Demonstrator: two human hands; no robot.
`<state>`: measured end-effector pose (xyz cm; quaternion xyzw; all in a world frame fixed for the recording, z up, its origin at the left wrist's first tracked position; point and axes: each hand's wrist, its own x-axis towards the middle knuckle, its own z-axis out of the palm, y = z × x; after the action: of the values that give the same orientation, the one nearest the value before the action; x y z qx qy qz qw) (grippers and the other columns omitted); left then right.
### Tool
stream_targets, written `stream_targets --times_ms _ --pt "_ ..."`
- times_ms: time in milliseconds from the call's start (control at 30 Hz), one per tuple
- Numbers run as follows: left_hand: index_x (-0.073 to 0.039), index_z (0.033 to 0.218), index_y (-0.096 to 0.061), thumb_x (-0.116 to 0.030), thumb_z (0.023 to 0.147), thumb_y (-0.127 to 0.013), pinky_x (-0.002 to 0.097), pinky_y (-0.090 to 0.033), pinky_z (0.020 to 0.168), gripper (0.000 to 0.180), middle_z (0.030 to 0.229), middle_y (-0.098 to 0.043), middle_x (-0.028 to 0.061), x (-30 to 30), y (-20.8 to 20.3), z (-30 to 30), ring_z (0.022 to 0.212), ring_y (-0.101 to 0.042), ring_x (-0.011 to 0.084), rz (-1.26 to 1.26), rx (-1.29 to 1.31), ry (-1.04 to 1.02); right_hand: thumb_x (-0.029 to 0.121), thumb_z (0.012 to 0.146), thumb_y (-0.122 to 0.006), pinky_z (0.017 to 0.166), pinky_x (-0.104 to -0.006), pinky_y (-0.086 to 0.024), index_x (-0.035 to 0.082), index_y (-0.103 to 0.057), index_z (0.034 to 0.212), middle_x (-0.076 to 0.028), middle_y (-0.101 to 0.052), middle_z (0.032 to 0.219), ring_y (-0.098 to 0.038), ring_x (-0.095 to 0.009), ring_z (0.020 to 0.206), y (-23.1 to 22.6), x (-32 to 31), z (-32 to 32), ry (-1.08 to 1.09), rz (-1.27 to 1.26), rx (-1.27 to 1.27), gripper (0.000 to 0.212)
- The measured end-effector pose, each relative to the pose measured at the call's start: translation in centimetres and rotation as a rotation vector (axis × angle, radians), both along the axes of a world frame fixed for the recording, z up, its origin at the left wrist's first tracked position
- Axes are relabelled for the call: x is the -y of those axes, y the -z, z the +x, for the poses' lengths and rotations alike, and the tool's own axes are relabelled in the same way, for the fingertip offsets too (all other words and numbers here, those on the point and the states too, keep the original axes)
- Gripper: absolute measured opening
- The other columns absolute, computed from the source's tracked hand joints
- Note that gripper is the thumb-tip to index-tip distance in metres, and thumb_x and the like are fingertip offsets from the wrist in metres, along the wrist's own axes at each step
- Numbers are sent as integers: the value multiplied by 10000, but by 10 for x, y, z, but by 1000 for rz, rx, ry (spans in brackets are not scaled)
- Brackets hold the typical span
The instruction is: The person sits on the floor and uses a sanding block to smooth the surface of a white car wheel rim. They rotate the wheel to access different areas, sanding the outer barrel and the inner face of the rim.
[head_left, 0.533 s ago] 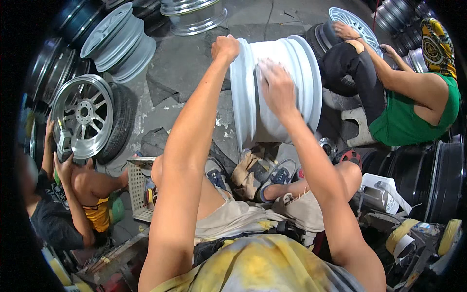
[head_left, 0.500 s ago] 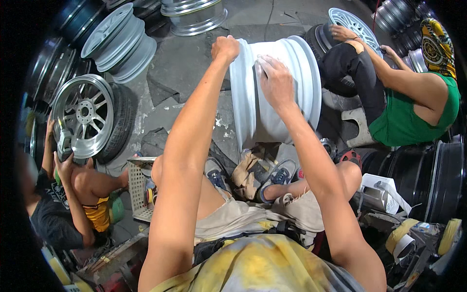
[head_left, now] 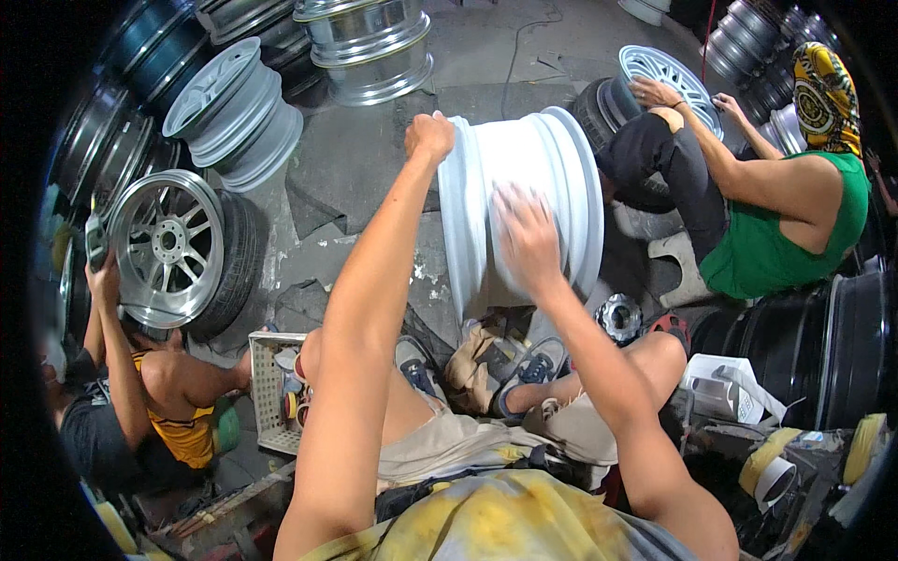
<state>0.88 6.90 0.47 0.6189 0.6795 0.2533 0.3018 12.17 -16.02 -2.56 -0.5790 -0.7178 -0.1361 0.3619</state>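
Observation:
A pale grey-white wheel rim point(head_left: 486, 154) stands on its edge in front of me, its broad barrel facing up toward me. With closed fingers my left hand point(head_left: 430, 138) grips the far end of its left flange. Over the middle of the barrel lies my right hand point(head_left: 528, 234), fingers stretched out along the surface and blurred by motion. Whether a thin sheet is under those fingers cannot be made out. Below the rim, between my shoes, is a crumpled brown cloth or paper point(head_left: 472, 360).
At left a person handles a power tool point(head_left: 96, 238) beside a silver wheel point(head_left: 168, 241) leaning on a tire point(head_left: 238, 257). At right a person in green works on another grey rim point(head_left: 669, 79). A perforated crate point(head_left: 271, 411) stands by my left leg; grey rim point(head_left: 234, 117) beyond.
My right hand has slid along the barrel toward me and is now blurred. My left hand keeps its grip. The person at left has raised the power tool away from the silver wheel's front.

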Motion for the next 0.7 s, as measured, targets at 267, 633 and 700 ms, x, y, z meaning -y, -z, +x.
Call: stream_targets --times_ms 267,633,700 --pt "72 1126 -681 -385 999 -475 493 -471 1030 517 1229 -649 298 8 -2 13 1181 -610 456 28 14 58 67 872 -630 1165 -510 -318 39 -670 1233 -96 -603 1362 -532 -282 1320 -7 -35 9 120 -121 -25 364" --pt "52 1116 -690 -377 1003 -470 494 -474 1027 495 1221 -654 293 6 1 9 1185 -614 437 40 1 48 32 908 -592 1186 -554 -270 85 -675 1267 -85 -630 1366 -535 -272 1343 -10 -24 15 158 -64 -43 372" --pt "49 1121 -691 -374 1001 -465 492 -471 1031 494 1227 -651 293 1 0 6 1191 -610 438 55 -4 53 49 919 -595 1190 -552 -261 89 -679 1262 -82 -633 1363 -541 -267 1337 -11 -21 10 154 -42 -35 355"
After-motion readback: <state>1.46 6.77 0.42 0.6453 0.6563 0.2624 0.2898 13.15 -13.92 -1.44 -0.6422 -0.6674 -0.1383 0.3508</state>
